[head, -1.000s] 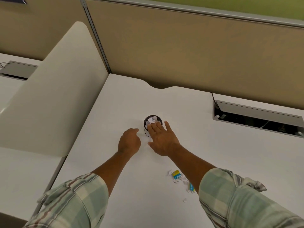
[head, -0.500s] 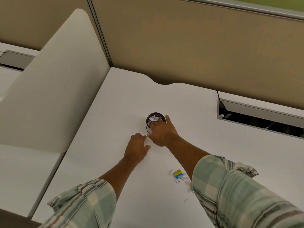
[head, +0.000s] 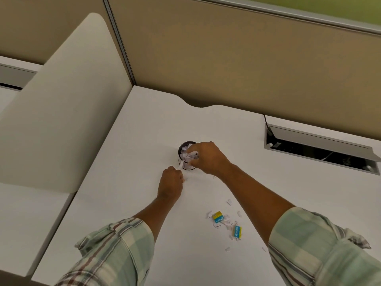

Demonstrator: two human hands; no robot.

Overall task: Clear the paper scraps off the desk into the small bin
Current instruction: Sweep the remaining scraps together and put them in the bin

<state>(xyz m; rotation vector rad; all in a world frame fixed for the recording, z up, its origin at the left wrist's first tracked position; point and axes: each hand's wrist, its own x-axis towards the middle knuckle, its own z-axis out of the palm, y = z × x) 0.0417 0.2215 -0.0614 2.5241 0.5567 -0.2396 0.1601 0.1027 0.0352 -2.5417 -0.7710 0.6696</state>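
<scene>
A small dark round bin [head: 182, 148] stands mid-desk, stuffed with white paper scraps [head: 185, 155]; one strip hangs over its near side. My right hand [head: 208, 157] is over the bin's right half, its fingers curled on white scraps at the opening. My left hand [head: 170, 183] is a closed fist on the desk just in front of the bin; I cannot see anything in it. More loose scraps [head: 226, 222] lie on the white desk [head: 132, 182] under my right forearm, among them two yellow-and-blue pieces [head: 218, 216] [head: 237, 231].
A tan partition wall [head: 226, 65] runs along the desk's back edge. An open grey cable tray [head: 317, 149] is sunk into the desk at the right. A cream divider panel [head: 61, 108] rises along the left edge, with another desk beyond it.
My right hand went from flat and open beside the bin to curled over its opening on scraps. My left hand slid forward toward the bin's base and closed.
</scene>
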